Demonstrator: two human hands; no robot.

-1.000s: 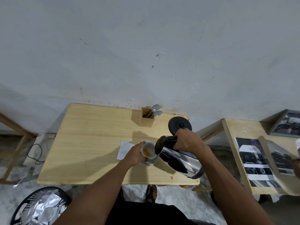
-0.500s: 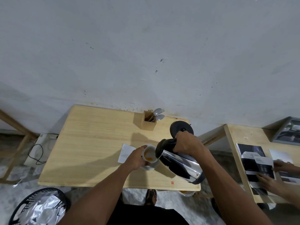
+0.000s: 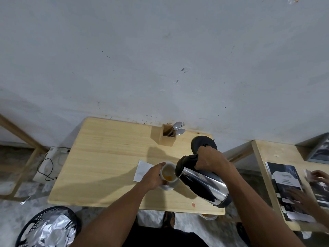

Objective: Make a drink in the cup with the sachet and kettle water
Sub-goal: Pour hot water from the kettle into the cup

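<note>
A white cup [image 3: 168, 172] stands on a saucer on the wooden table [image 3: 110, 157], with orange powder or liquid inside. My left hand [image 3: 154, 177] grips the cup's left side. My right hand [image 3: 209, 160] holds the black handle of a steel kettle [image 3: 203, 184], which is tilted with its spout at the cup's right rim. A white sachet [image 3: 142, 170] lies flat on the table just left of the cup, partly hidden by my left hand.
The kettle's black base [image 3: 197, 145] sits behind my right hand. A wooden holder with spoons and a fork [image 3: 168, 136] stands by the wall. A black bin [image 3: 46, 227] with foil waste is lower left. Another person's hands [image 3: 302, 196] sort booklets on the right table.
The kettle has tipped further toward the cup, spout now at its rim. The view has shifted slightly. The other person's hands have moved over the booklets on the right table.
</note>
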